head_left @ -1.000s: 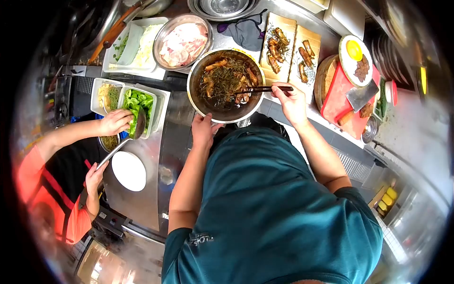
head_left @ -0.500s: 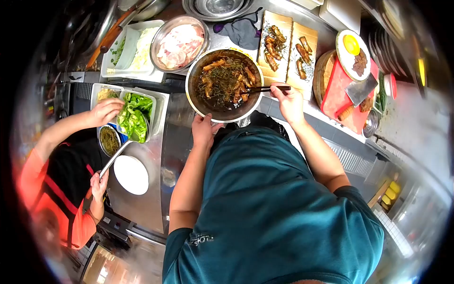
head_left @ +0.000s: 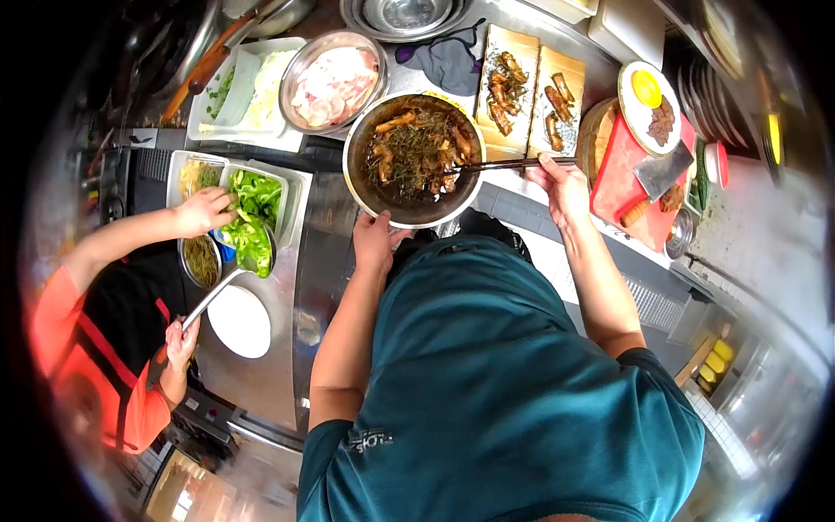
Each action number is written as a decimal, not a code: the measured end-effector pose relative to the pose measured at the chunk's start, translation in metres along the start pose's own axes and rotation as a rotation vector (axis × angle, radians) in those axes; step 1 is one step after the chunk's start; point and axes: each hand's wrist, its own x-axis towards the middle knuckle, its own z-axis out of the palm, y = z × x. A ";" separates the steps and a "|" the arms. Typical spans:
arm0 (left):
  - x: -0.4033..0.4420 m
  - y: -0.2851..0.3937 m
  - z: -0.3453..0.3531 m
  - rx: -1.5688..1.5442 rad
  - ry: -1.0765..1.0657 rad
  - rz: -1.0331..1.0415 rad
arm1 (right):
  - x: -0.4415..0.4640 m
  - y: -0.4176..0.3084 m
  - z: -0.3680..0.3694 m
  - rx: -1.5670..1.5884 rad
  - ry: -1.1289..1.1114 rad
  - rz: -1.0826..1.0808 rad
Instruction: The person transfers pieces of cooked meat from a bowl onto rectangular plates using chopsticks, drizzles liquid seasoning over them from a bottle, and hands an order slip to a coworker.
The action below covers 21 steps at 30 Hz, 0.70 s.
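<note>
My left hand (head_left: 374, 239) is closed on the near rim of a round metal bowl (head_left: 409, 209). Inside lie browned meat pieces (head_left: 398, 123) under a tangle of dark, thin herb strands (head_left: 417, 143). A pair of dark chopsticks (head_left: 509, 164) is held in my right hand (head_left: 561, 190), to the right of the bowl. Their tips reach in among the pieces on the bowl's right side. Beyond the bowl, two brown paper-like sheets (head_left: 513, 43) carry more browned pieces (head_left: 502, 91) and dark strands.
At right, a cleaver (head_left: 663, 171) lies on a red cutting board (head_left: 622, 174) beside a plate (head_left: 639, 130). Raw meat fills a metal basin (head_left: 287, 96) at back left. A co-worker's hand (head_left: 204, 211) is over leafy greens (head_left: 257, 204); the other holds a ladle (head_left: 213, 296).
My right hand has moved right and slightly down, drawing back along the chopsticks, so more of their length shows. My left hand stays on the bowl. The co-worker's upper hand has lowered slightly.
</note>
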 end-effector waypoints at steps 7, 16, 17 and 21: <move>-0.001 -0.002 0.004 -0.011 -0.056 0.004 | 0.008 -0.016 -0.008 -0.078 0.003 -0.043; 0.007 -0.010 -0.001 -0.025 -0.032 0.006 | 0.037 -0.130 -0.084 -0.528 0.171 -0.545; 0.005 -0.009 0.001 -0.026 -0.029 0.007 | 0.045 -0.129 -0.089 -0.610 0.178 -0.571; -0.003 -0.002 0.007 -0.031 -0.035 0.020 | 0.060 -0.117 -0.091 -0.853 0.191 -0.649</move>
